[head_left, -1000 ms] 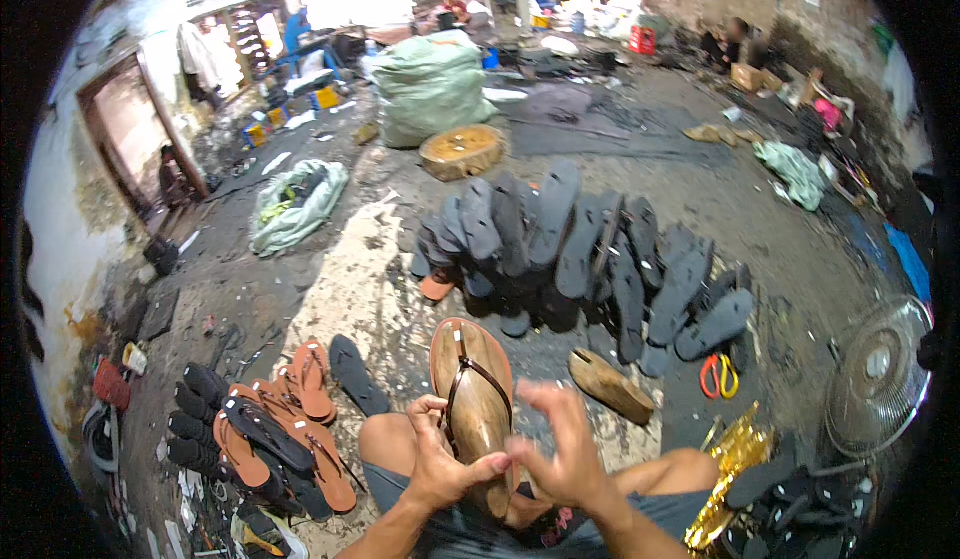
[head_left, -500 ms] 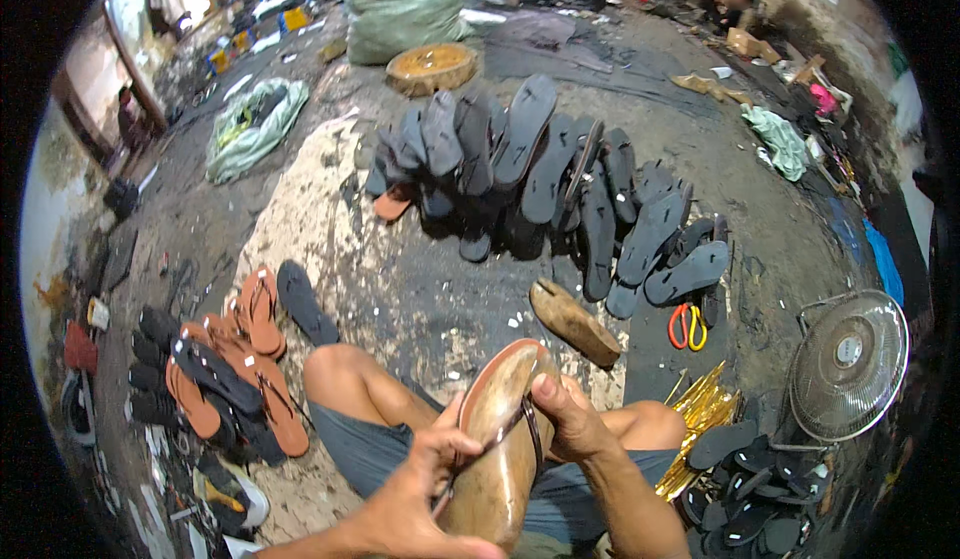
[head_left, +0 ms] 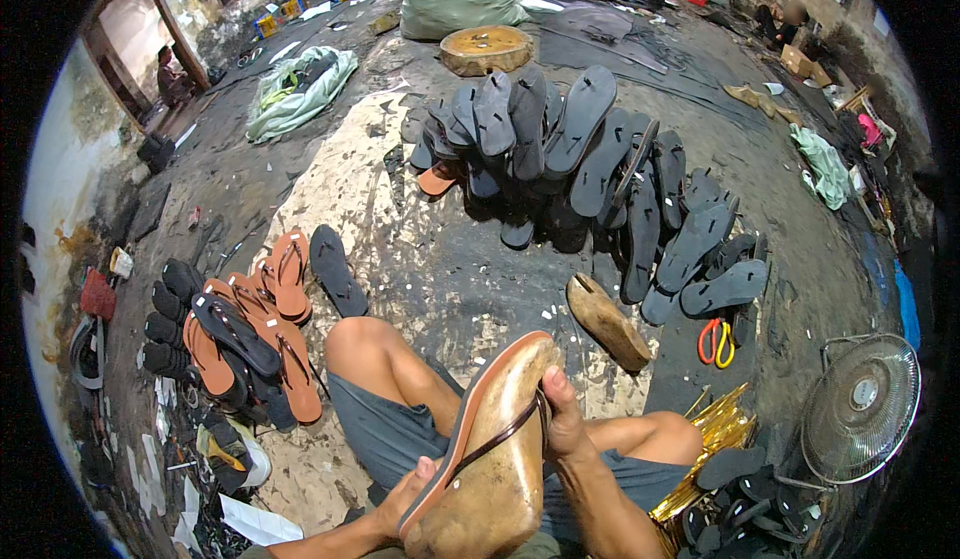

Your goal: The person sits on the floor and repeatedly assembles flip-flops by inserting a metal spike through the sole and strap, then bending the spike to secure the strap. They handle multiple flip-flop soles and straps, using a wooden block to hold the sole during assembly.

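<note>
In front of my lap a wooden shoe last [head_left: 500, 479] is held tilted, toe pointing away and up. Against it lies a flip-flop [head_left: 462, 421] with a tan sole edge, its thin dark brown strap [head_left: 496, 442] crossing the last. My right hand [head_left: 566, 421] is closed around the toe side, thumb up beside the strap. Low on the sole's left edge, toward the heel, my left hand [head_left: 408, 491] grips with its thumb showing; its other fingers are hidden underneath. A second wooden last [head_left: 607, 323] rests on the floor beyond my right knee.
Dark sandal soles [head_left: 600, 174] stand in an arc ahead. Tan and black flip-flops [head_left: 262, 344] lie left. On the right are scissors [head_left: 716, 343], gold strips [head_left: 705, 449], black straps or soles [head_left: 750, 509] and a fan [head_left: 860, 409]. A round wooden block [head_left: 487, 51] sits farther off.
The last and flip-flop have been turned, so more of the sole's tan edge shows. My left hand has shifted from the strap area to the sole's lower edge. The view has also moved.
</note>
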